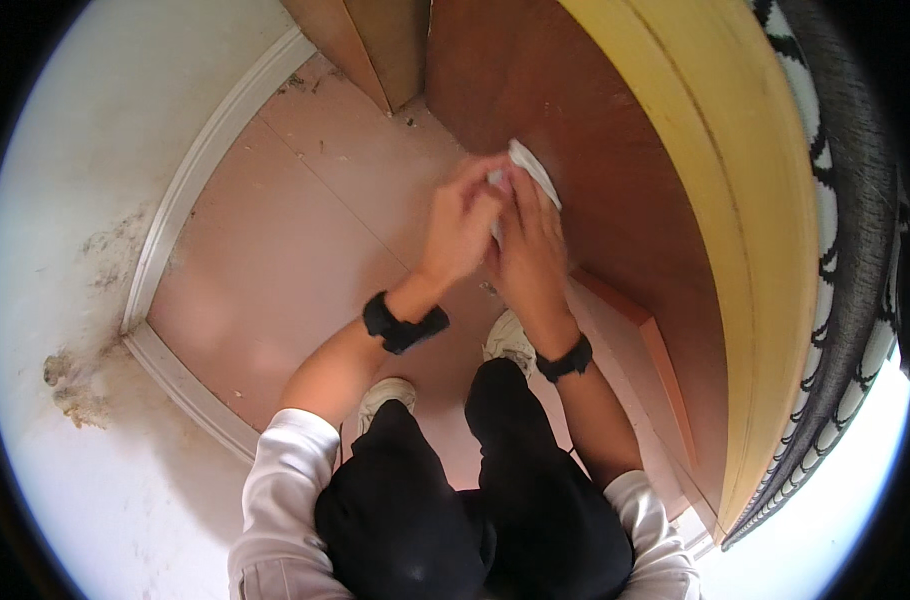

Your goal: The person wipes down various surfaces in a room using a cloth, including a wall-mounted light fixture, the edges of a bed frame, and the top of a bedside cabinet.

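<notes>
A crumpled white cloth or tissue [536,172] is bunched between my hands, close to a reddish-brown wooden panel [612,165]. My left hand [464,221] pinches its upper edge with bent fingers. Over its lower side lies my right hand [531,232], fingers long and close together. Small white folds show between the two hands; the rest of the cloth is hidden behind the fingers. Both hands are slightly blurred, and whether the cloth touches the panel I cannot tell.
A yellow wooden rail [755,225] tops the panel, with black-and-white patterned fabric [826,187] beyond it. On the left, a white baseboard [200,157] borders a stained wall [72,247]. A wooden furniture corner [387,60] stands ahead. My shoes rest on the pinkish floor [275,247].
</notes>
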Demonstrator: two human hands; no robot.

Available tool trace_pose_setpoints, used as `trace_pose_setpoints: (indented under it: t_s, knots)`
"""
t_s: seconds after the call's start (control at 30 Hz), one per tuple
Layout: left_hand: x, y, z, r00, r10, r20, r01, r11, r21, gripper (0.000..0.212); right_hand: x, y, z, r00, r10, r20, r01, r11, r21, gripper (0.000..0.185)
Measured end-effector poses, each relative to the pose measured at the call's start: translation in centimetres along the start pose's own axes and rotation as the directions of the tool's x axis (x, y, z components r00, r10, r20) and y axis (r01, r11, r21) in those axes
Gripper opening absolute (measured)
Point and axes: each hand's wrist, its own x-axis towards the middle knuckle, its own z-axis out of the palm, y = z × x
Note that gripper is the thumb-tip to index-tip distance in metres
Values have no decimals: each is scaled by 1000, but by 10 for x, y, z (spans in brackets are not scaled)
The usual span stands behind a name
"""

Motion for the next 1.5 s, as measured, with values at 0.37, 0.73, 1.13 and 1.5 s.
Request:
trace_pose_setpoints:
  t_s: [0.37, 0.73, 1.13, 1.5]
  knots:
    - [-45, 26, 56, 927, 336, 167, -298, 930, -215, 40, -66, 8, -30, 964, 61, -260, -67, 998, -14, 57]
    - [34, 35, -6, 975, 97, -202, -133, 977, -169, 40, 55, -11, -4, 945, -255, -207, 228, 963, -144, 46]
    - [-34, -23, 58, 961, -270, -56, 233, 904, -359, 24, -42, 6, -28, 980, 93, 176, -76, 992, -98, 64]
    - [-40, 48, 4, 955, 286, -72, -295, 940, -170, 36, 8, -32, -61, 973, -150, -174, 195, 938, 287, 61]
